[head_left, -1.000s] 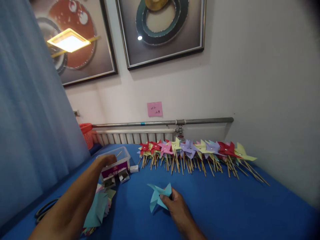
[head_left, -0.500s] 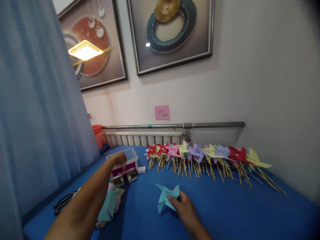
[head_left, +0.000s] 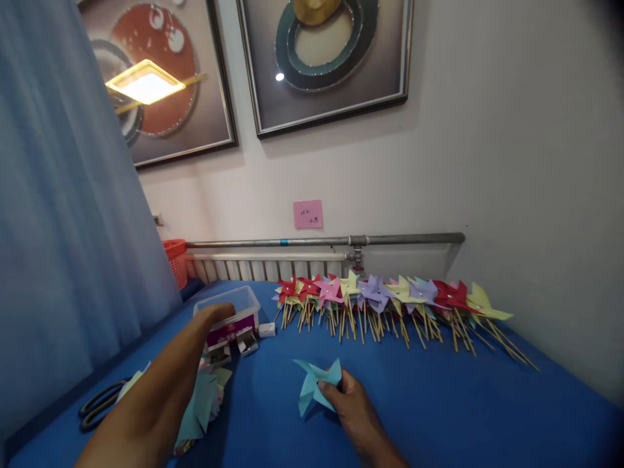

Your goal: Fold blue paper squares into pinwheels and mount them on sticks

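Observation:
A light blue paper pinwheel with no stick showing is pinched by its centre between the thumb and fingers of my right hand. It is held over the blue table cover. My left hand reaches down into a clear plastic box with a purple label; the box wall hides its fingers and whatever they touch. Two small open cartons and a white little box stand before the plastic box. Beneath my left forearm lies a pile of folded coloured paper, partly covered.
Finished pinwheels on sticks lie in a long row along the back. Black-handled scissors rest at the left, beside a blue curtain. A red basket stands at the far left corner, near a radiator and pipe.
The view has shifted a little, so everything sits slightly further left and higher. Both hands keep their places: the left in the box, the right on the pinwheel.

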The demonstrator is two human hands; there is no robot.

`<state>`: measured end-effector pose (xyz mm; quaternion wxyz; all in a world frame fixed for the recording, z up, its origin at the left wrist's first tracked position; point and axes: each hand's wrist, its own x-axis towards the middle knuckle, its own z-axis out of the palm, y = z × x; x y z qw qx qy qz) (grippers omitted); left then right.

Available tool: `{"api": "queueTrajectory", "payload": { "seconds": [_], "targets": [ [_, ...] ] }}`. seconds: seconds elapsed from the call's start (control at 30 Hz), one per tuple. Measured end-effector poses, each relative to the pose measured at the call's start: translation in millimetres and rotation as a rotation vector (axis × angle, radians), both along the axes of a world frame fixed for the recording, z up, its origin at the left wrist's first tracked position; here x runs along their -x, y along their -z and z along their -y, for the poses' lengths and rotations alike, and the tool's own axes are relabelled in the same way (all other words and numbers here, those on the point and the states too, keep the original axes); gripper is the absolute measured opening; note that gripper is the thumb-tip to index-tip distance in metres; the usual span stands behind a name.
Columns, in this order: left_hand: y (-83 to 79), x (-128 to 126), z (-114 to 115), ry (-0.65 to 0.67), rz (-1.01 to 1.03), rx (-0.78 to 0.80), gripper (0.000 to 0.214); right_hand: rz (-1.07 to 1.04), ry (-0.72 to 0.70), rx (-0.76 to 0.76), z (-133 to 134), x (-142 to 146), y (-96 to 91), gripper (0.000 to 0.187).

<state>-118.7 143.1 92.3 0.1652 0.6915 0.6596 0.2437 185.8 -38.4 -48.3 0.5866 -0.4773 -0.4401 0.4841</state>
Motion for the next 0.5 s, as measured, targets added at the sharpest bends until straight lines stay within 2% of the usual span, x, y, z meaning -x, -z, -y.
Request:
{"api": "queueTrajectory", "payload": {
  "seconds": [0.1,0.23,0.33,0.5],
  "targets": [
    [0.2,1,-1,-0.014,-0.036,0.151,0.017,-0.018,-0.012,-0.013,-1,0,4.6,0.027],
    [1.0,-1,-1,0.001,-0.072,0.192,0.016,-0.015,-0.018,-0.013,-2,-1,8.6,0.031],
    [-7.9,0,-1,-0.002,-0.082,0.102,0.018,-0.002,0.006,-0.016,-3,-2,8.8,0.030],
    [-39.1,-1,10,-0.033,-0.026,-0.164,0.010,-0.029,0.013,-0.011,-3,-2,4.9,0.032]
  ]
}}
